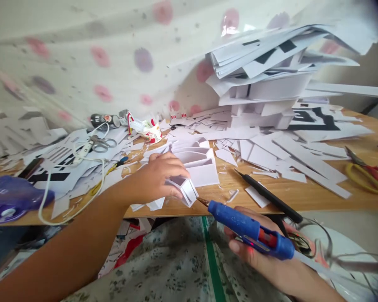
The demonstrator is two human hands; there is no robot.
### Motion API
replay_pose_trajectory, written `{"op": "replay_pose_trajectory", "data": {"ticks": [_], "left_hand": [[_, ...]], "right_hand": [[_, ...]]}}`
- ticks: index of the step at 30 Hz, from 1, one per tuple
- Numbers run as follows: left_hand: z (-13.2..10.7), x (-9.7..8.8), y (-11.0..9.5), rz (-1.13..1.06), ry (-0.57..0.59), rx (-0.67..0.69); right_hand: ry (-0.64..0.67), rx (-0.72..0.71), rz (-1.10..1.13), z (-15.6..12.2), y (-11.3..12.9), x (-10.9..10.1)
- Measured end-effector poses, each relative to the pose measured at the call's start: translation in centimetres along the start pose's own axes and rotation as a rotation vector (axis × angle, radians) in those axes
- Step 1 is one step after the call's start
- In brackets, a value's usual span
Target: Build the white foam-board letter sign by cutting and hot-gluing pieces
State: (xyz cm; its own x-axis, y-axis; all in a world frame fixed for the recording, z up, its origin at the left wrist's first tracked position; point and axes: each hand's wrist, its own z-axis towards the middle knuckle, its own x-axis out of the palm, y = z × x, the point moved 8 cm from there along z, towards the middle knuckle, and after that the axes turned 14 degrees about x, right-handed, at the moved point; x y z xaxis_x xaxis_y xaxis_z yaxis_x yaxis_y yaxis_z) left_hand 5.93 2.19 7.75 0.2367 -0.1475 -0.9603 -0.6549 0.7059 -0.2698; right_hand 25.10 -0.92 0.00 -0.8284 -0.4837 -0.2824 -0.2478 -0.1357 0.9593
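My left hand (159, 178) is closed on a small folded white paperboard piece (186, 192) near the table's front edge. In my right hand (255, 243) is a blue hot glue gun (239, 226), its red light lit and a clear glue stick running out of the back. The gun's nozzle tip is at the right edge of the paperboard piece; whether they touch I cannot tell. Just behind my left hand stands a white paperboard box form (203, 171) with curved dividers.
Paper scraps (261, 151) cover much of the wooden table (220, 201). A black pen-like tool (271, 199) overhangs the front edge. Red-and-yellow scissors (365, 174) lie at right, grey scissors (102, 144) at left by a white cable (45, 188). Stacked sheets (264, 54) tower behind.
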Motion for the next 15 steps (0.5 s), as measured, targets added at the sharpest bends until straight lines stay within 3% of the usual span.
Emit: {"op": "replay_pose_trajectory", "data": {"ticks": [6,15], "left_hand": [[-0.3,-2.3,-0.4,-0.142,-0.014,0.142],[-0.1,-2.5,0.3,-0.206,-0.014,0.103]], "right_hand": [[0.012,-0.134,-0.052,0.8,2.4,1.5],[-0.068,-0.250,-0.063,1.5,4.1,2.3]]}}
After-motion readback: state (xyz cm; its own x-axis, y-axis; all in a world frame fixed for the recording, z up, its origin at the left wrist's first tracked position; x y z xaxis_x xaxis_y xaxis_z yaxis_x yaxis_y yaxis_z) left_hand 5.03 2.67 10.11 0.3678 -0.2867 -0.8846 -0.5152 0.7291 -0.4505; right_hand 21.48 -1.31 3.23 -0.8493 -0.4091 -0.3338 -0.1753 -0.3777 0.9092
